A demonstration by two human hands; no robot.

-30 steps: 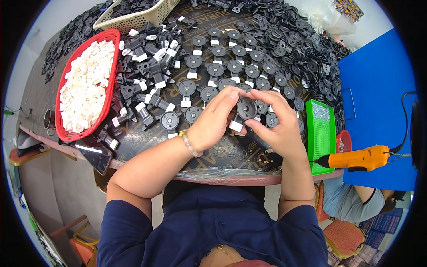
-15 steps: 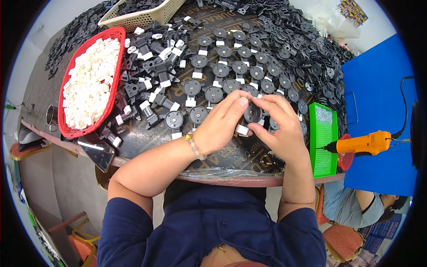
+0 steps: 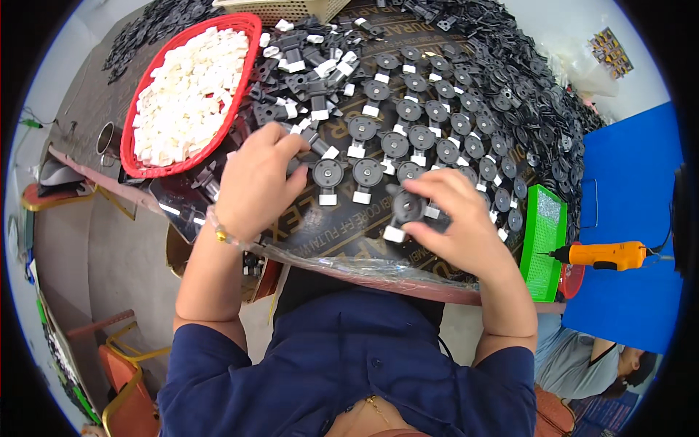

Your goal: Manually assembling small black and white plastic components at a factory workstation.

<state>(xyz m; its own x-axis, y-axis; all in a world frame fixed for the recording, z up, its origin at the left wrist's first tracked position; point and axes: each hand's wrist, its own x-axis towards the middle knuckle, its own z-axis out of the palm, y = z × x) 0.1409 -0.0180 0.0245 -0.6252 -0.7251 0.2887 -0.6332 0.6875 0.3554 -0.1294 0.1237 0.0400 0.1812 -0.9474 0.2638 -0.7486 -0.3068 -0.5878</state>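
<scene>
- Right hand (image 3: 455, 218) pinches a round black disc (image 3: 406, 206) with a white clip (image 3: 394, 234), held just over the tabletop (image 3: 328, 233), well right of the red basket (image 3: 156, 171).
- Left hand (image 3: 256, 182), fingers curled, rests on loose black parts (image 3: 291, 109) just beside the red basket; whether it grips one, cannot tell.
- Rows of finished discs (image 3: 422, 124) lie right of the basket of white clips.

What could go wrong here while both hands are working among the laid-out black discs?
The right hand pinches a black disc part beside the rows of finished discs; a slip might knock them out of line. The left hand reaches into the loose parts pile and may scatter pieces toward the red basket.
</scene>
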